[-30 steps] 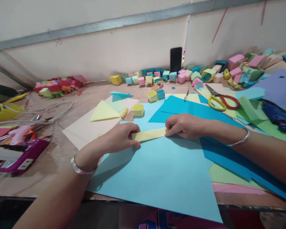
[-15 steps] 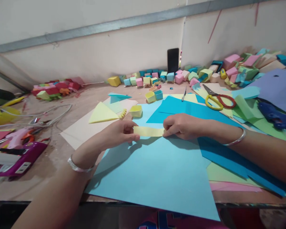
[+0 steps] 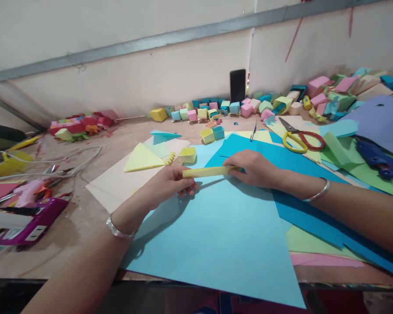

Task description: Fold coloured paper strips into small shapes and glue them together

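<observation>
A narrow strip of yellow paper [image 3: 208,172] stretches between my two hands, above a large light-blue sheet [image 3: 216,244]. My left hand [image 3: 174,183] pinches its left end between thumb and fingers. At the other end my right hand [image 3: 249,168] grips the strip, its fingers partly hiding that tip. Just beyond the strip sits a small open yellow paper box [image 3: 187,155]. A folded yellow paper triangle [image 3: 143,158] and a small pleated yellow piece [image 3: 170,158] lie past my left hand.
Scissors [image 3: 303,140] and a blue glue gun [image 3: 380,159] lie on paper at right. Several small paper boxes [image 3: 212,134] stand behind, before an upright phone [image 3: 237,86]. A purple power strip [image 3: 36,220], a pink glue gun [image 3: 29,192] and a white cable [image 3: 85,161] are at left.
The yellow strip has been raised and tilted, so it looks narrower now. Both hands have moved slightly away from me, still holding its ends.
</observation>
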The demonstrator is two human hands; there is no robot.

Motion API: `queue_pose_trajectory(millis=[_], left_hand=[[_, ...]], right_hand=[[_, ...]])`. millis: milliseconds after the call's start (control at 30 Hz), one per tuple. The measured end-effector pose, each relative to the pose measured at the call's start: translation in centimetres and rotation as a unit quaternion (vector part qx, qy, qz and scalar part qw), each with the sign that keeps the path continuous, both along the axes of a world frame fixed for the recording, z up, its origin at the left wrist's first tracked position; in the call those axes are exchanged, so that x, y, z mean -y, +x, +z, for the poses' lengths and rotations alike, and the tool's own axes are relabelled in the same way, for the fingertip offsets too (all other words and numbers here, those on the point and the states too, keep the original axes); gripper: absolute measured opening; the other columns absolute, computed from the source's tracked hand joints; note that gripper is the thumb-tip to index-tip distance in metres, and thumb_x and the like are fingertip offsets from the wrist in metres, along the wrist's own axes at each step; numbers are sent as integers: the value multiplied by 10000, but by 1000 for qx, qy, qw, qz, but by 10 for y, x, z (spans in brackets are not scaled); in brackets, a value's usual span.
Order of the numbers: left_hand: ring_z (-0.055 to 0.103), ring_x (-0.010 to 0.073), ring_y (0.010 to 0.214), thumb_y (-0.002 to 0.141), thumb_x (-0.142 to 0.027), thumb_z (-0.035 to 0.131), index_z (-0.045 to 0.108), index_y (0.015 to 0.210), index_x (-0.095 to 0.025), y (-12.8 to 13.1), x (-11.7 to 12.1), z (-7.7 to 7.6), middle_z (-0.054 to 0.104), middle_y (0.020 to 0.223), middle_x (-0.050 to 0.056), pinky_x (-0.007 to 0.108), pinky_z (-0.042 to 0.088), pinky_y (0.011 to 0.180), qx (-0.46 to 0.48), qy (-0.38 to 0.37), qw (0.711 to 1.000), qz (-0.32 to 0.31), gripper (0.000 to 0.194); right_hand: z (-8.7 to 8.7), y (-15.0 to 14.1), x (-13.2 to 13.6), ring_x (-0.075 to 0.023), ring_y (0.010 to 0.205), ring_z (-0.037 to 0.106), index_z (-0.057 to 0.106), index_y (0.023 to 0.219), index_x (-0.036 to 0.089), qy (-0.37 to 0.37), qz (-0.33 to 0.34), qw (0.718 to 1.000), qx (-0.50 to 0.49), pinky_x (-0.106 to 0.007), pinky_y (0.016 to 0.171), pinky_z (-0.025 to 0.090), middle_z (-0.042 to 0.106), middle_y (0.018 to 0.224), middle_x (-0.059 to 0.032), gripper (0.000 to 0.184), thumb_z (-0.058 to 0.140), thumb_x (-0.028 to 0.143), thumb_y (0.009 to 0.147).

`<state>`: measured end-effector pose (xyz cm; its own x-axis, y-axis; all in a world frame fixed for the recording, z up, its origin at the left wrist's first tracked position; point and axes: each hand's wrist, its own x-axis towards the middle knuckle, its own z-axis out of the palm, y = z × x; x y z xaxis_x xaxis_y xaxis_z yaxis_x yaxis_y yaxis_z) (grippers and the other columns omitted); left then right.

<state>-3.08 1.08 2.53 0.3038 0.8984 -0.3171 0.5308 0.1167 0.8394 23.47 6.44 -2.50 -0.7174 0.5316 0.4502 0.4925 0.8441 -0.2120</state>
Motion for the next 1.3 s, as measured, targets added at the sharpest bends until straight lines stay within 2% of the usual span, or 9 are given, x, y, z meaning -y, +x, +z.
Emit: queue_pose_trajectory(millis=[100, 233, 433, 600, 667, 867, 1033, 1167, 1300], left_hand=[[636, 139, 730, 835, -504, 643, 645, 1009, -133, 1, 1, 3, 713, 944, 90, 261, 509, 614, 27, -18, 999, -19, 411], [632, 139, 704, 877, -615, 518, 624, 952, -105, 2, 2, 0, 703, 944, 126, 272, 502, 604, 61, -42, 997, 21, 526], [623, 133, 690, 888, -471, 580, 585, 1206, -126, 0, 1, -5, 687, 948, 98, 274, 496, 600, 69, -66, 995, 38, 469], [602, 122, 629, 900, -429, 552, 628, 1147, -119, 3, 2, -2, 610, 719, 13, 258, 488, 584, 22, -25, 999, 25, 404], [580, 112, 593, 909, -389, 529, 635, 1127, -116, 6, 3, 0, 579, 663, -5, 249, 482, 572, 5, -16, 1000, 18, 365], [545, 114, 572, 914, -426, 492, 637, 1024, -123, 9, 6, 2, 555, 639, -8, 234, 454, 528, -12, 8, 1000, 6, 354], [498, 113, 586, 901, -530, 474, 643, 745, -141, 7, 4, 3, 550, 631, -5, 234, 407, 550, -72, 72, 994, -37, 452], [529, 144, 680, 802, -477, 632, 731, 831, -166, 2, 2, 0, 643, 716, 11, 243, 395, 595, -134, 106, 983, -67, 328], [523, 133, 641, 829, -408, 599, 741, 925, -204, -1, 4, -5, 661, 723, 5, 234, 368, 560, -191, 110, 970, -106, 266]], right_hand=[[-3, 0, -2, -216, 865, 627, 671, 1010, 148, -7, 0, 1000, -12, -309, 746, 405, 726, 939, -77, 201, 511, 174, 892], [-3, 0, -2, -215, 845, 624, 681, 987, 141, 10, 8, 1000, -10, -305, 716, 394, 721, 905, -86, 200, 504, 170, 896], [-2, 0, -1, -219, 875, 632, 689, 986, 137, 8, 27, 999, -19, -306, 723, 400, 719, 939, -102, 182, 540, 182, 890], [3, -2, 3, -186, 826, 632, 688, 982, 154, -78, 41, 995, -56, -291, 730, 414, 718, 895, -75, 265, 573, 384, 914], [5, -2, 4, -179, 820, 628, 688, 978, 155, -100, 40, 993, -52, -283, 723, 418, 713, 890, -75, 289, 550, 403, 927], [5, -2, 6, -224, 924, 624, 691, 1014, 131, -79, 49, 996, -9, -298, 748, 431, 700, 999, -125, 252, 586, 324, 891], [11, -4, 10, -151, 725, 623, 722, 870, 151, -178, 38, 983, -33, -242, 630, 402, 729, 834, -57, 187, 547, 218, 871], [22, -6, 15, -112, 626, 582, 737, 885, 157, -268, 36, 963, -7, -217, 564, 367, 713, 729, -8, 164, 597, 206, 817], [22, -7, 18, -97, 585, 543, 725, 891, 169, -281, 52, 958, 22, -213, 543, 345, 664, 664, 16, 138, 664, 250, 798]])
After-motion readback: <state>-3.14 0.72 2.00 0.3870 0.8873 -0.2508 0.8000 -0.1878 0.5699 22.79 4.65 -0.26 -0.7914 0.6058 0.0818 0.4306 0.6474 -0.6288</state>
